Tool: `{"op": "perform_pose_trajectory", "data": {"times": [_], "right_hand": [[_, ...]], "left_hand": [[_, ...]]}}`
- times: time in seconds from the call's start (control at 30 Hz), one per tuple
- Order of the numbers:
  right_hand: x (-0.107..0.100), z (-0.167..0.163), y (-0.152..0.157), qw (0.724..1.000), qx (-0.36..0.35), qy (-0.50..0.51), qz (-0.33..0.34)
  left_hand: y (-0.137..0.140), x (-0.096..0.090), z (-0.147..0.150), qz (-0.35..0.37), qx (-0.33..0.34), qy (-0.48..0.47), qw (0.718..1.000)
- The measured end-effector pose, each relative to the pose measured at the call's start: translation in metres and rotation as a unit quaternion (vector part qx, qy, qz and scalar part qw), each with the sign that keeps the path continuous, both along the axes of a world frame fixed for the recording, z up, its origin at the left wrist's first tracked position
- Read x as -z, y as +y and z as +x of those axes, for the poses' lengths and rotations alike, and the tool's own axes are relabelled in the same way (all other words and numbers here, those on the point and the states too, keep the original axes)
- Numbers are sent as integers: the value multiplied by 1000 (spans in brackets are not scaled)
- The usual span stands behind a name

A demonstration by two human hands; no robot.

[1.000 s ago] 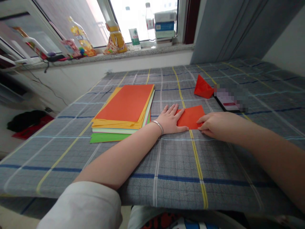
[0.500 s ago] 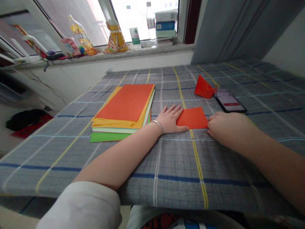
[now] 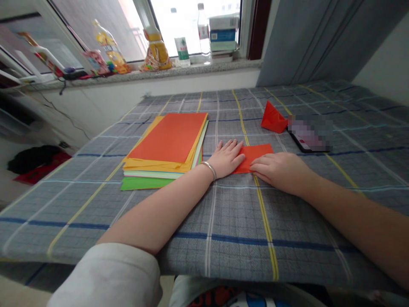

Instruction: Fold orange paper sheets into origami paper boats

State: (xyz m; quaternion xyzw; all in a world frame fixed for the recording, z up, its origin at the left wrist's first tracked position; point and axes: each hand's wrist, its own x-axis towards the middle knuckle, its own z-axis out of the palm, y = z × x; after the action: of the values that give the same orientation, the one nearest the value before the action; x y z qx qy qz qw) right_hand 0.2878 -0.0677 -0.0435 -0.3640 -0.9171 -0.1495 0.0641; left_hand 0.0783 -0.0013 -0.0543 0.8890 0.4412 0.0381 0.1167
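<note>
A small folded piece of orange-red paper (image 3: 256,151) lies flat on the cloth in front of me. My left hand (image 3: 227,158), with a silver bangle at the wrist, rests open on its left end, fingers spread. Across its near right part lies my right hand (image 3: 277,169), fingers stretched out side by side and tips on the near edge; it covers the right corner. Beyond the paper stands a folded red paper shape (image 3: 273,118), pointed at the top.
A stack of coloured paper sheets (image 3: 171,138), orange on top, lies left of my hands. A phone (image 3: 308,135) sits at the right beside the red shape. The table has a grey checked cloth (image 3: 179,256). Bottles and boxes line the windowsill (image 3: 134,76).
My right hand has slid left from the paper's right end, changing from closed fingers to outstretched ones on the near edge. My left hand has shifted slightly left, its thumb drawn in.
</note>
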Motion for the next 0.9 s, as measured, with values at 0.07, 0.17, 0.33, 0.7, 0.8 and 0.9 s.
{"op": "perform_pose_trajectory", "data": {"times": [0.07, 0.17, 0.33, 0.7, 0.8, 0.9], "right_hand": [[-1, -2, -3, 999, 30, -1, 9], [-1, -4, -2, 995, 85, 30, 36], [1, -5, 4, 979, 161, 92, 79], [4, -11, 6, 979, 131, 125, 93], [4, -13, 7, 979, 136, 117, 96], [3, -15, 7, 981, 133, 105, 97]], "left_hand": [[6, 1, -4, 0, -17, -93, 996], [9, 1, -9, 70, -9, -237, 969], [-5, -3, -8, 255, 118, -176, 943], [-15, -2, 2, 382, 156, -40, 910], [-14, -1, 2, 381, 156, -41, 910], [-14, -1, 3, 377, 162, -41, 911]]}}
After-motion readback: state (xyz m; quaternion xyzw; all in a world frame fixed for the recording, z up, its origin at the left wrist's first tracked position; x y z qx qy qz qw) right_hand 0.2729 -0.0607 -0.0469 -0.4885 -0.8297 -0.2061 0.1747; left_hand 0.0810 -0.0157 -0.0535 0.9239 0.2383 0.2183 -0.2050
